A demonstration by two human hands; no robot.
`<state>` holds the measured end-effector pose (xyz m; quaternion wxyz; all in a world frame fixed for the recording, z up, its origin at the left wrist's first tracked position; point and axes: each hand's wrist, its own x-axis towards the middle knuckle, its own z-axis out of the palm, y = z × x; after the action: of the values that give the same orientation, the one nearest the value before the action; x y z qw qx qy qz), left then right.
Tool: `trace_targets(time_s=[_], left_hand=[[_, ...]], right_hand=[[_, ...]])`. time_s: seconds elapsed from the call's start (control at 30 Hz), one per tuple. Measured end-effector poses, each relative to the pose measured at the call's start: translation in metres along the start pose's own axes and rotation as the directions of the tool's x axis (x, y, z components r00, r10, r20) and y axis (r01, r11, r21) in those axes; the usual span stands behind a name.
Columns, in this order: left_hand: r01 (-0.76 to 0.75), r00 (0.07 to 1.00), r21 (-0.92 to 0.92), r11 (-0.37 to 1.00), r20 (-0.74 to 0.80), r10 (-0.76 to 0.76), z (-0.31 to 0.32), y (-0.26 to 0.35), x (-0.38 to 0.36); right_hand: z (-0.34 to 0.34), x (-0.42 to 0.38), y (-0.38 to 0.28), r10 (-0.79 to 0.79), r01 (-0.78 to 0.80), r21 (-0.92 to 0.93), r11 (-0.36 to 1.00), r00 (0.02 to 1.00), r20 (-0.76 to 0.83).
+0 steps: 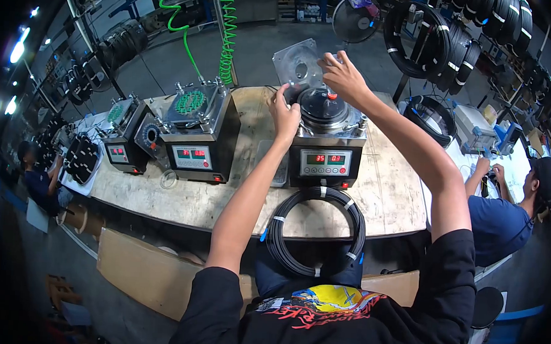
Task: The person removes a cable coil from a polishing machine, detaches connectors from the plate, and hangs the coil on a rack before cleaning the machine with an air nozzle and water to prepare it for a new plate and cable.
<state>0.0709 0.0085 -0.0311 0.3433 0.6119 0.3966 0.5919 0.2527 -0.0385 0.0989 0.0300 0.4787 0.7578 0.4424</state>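
A grey square plate [288, 62] with a round hole in its middle is tilted up above the back of the nearest machine [324, 161]. My right hand [344, 77] is closed at the plate's right edge, fingers bent. Lower down, my left hand [284, 117] is closed around the plate's bottom left corner; its fingertips are partly hidden. Under the hands, the machine's top carries a round black disc [322, 106] with a small orange-red piece at its back. Red digits glow on its front panel. A coil of black cable [274, 235] with white bands rests at the table's front edge, over my lap.
Two similar machines [199, 144] [125, 144] with green discs on top stand to the left on the wooden table [386, 193]. Green coiled hoses [227, 38] hang behind. Black cable coils [391, 38] hang at the back right. Co-workers [503, 224] sit at both sides.
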Motion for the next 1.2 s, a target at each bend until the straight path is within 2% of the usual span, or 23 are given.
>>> trace_targets(time_s=[0.13,0.27,0.37,0.4,0.47,0.5,0.57,0.67,0.7,0.73,0.8,0.83,0.9,0.93,1.0,1.03,1.07,1.1,1.13,1.17,1.2], left_hand=[[0.173,0.985,-0.177,0.969,0.043,-0.168,0.008,-0.011,0.003],[0.197,0.98,-0.293,0.936,0.064,-0.186,0.012,-0.02,0.003],[0.145,0.989,-0.186,0.972,0.064,-0.135,0.012,-0.033,0.007],[0.161,0.987,-0.2,0.966,0.06,-0.152,0.009,-0.026,0.006],[0.192,0.981,-0.229,0.954,0.053,-0.185,0.005,-0.003,-0.001],[0.165,0.986,-0.224,0.961,0.061,-0.155,0.007,-0.017,0.005],[0.145,0.989,-0.141,0.979,0.017,-0.144,0.005,-0.013,0.005],[0.157,0.987,-0.091,0.983,0.05,-0.153,0.002,-0.017,0.01],[0.113,0.993,-0.038,0.993,0.037,-0.111,0.001,-0.014,0.008],[0.069,0.997,0.016,0.998,0.024,-0.069,-0.001,-0.007,0.006],[-0.109,0.992,0.201,0.974,-0.038,0.119,-0.003,0.009,-0.002],[-0.147,0.979,0.262,0.954,-0.098,0.177,-0.002,0.014,-0.002],[-0.239,0.957,0.251,0.938,-0.106,0.272,0.001,0.026,-0.001],[-0.285,0.941,0.247,0.926,-0.112,0.319,0.002,0.033,0.002],[-0.24,0.97,0.077,0.968,0.051,0.236,0.007,0.052,0.008],[-0.171,0.972,-0.028,0.985,0.16,0.173,0.01,0.06,0.01],[-0.088,0.956,-0.122,0.989,0.269,0.118,0.013,0.066,0.013],[0.007,0.919,-0.184,0.983,0.39,0.067,0.015,0.07,0.018],[0.03,0.91,-0.291,0.956,0.403,0.094,0.015,0.072,0.019],[0.054,0.904,-0.391,0.919,0.411,0.121,0.013,0.074,0.019],[0.078,0.899,-0.483,0.872,0.411,0.147,0.006,0.081,0.017]], right_hand=[[-0.029,-0.022,-0.004,-0.11,0.11,0.001,0.994,0.994,0.017],[-0.046,-0.019,-0.021,-0.15,0.153,0.102,0.983,0.988,-0.038],[-0.047,0.004,-0.037,-0.122,0.127,0.104,0.986,0.991,-0.057],[-0.042,0.012,-0.04,-0.112,0.118,0.102,0.988,0.992,-0.066],[-0.024,0.029,-0.039,-0.063,0.071,0.098,0.993,0.994,-0.084],[-0.015,0.034,-0.037,-0.03,0.039,0.083,0.996,0.994,-0.102],[0.009,0.04,-0.029,0.043,-0.032,0.082,0.996,0.988,-0.145],[0.025,0.031,-0.009,0.163,-0.164,0.055,0.985,0.986,0.017],[0.039,0.02,-0.001,0.218,-0.216,0.076,0.973,0.976,-0.027],[0.039,0.006,0.006,0.282,-0.279,0.121,0.952,0.959,-0.004],[0.039,-0.019,0.017,0.395,-0.431,0.259,0.864,0.901,0.181],[0.03,-0.029,0.018,0.471,-0.534,0.33,0.779,0.844,0.256],[0.014,-0.048,0.02,0.578,-0.711,0.431,0.555,0.703,0.416],[0.024,-0.054,0.022,0.562,-0.668,0.615,0.418,0.723,0.403],[0.049,-0.067,0.022,0.541,-0.474,0.877,0.084,0.76,0.359],[0.033,-0.065,0.011,0.61,-0.421,0.903,0.084,0.738,0.288],[0.015,-0.061,0.005,0.597,-0.414,0.909,-0.05,0.717,0.359],[0.015,-0.055,-0.002,0.582,-0.36,0.933,-0.002,0.758,0.293],[0.015,-0.05,-0.009,0.561,-0.299,0.953,0.043,0.797,0.224],[0.015,-0.044,-0.018,0.516,-0.21,0.977,-0.017,0.835,0.189],[0.008,-0.041,-0.023,0.498,-0.197,0.98,-0.016,0.848,0.178]])
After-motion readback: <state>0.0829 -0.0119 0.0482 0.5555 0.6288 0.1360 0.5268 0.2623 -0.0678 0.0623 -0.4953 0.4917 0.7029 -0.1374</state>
